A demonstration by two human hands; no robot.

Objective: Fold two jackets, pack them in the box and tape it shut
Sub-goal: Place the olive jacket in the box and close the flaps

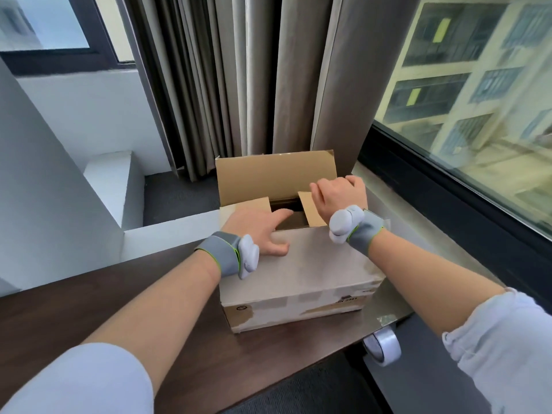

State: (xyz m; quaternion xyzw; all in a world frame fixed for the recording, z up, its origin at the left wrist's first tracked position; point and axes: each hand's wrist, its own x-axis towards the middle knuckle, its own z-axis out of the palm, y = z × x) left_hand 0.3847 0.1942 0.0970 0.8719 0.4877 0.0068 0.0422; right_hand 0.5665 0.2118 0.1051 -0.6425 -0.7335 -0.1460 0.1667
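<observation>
A brown cardboard box (298,276) stands on the dark wooden table (119,300). Its near long flap is folded down flat, its far long flap (274,174) stands upright, and both short side flaps are folded inward. My left hand (263,231) lies on the left side flap and the near flap with fingers spread, the forefinger reaching over the dark gap in the middle. My right hand (340,195) presses on the right side flap, its fingers bent over the box's right edge. The jackets are hidden; only a dark gap shows inside the box.
A roll of clear tape (382,345) sits at the table's right front corner, partly past the edge. Grey-brown curtains (254,85) hang right behind the box. A large window (478,115) runs along the right. White ledges (113,180) lie to the left.
</observation>
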